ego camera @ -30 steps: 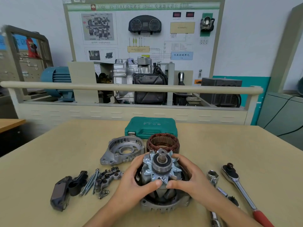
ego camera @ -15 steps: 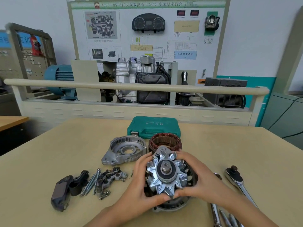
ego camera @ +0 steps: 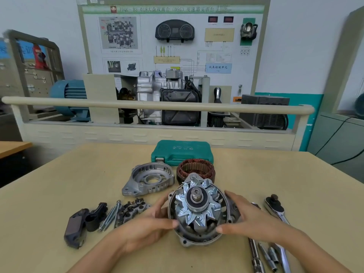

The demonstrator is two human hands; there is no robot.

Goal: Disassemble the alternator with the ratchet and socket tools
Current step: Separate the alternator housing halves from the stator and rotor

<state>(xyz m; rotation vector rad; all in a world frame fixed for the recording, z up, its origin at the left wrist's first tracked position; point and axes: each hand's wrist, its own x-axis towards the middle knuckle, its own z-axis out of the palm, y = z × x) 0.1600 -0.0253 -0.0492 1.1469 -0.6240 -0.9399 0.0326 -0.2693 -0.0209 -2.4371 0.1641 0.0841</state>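
Both my hands grasp the alternator housing point(ego camera: 199, 236) with its rotor point(ego camera: 198, 205): my left hand point(ego camera: 149, 227) curls round its left flank, thumb on the near rim, and my right hand point(ego camera: 250, 219) curls round its right flank, thumb likewise on the near rim. The assembly is tilted toward me, shaft end facing the camera, at the near middle of the table point(ego camera: 59, 184). Working from the left: a dark plastic cover point(ego camera: 75, 229) lies nearest the left edge, with a black regulator piece point(ego camera: 96, 215) touching it, then a bundle of long bolts point(ego camera: 111, 215) and the rectifier plate point(ego camera: 131, 211) just beside them. Behind these sits the bare aluminium end frame point(ego camera: 150, 179), open side up. The copper-wound stator point(ego camera: 196, 170) stands directly behind the assembly, with the closed green tool case point(ego camera: 182, 152) behind that. To the right lie the ratchet point(ego camera: 275, 209), an extension bar point(ego camera: 255, 255) and loose sockets point(ego camera: 272, 255), partly hidden under my right forearm.
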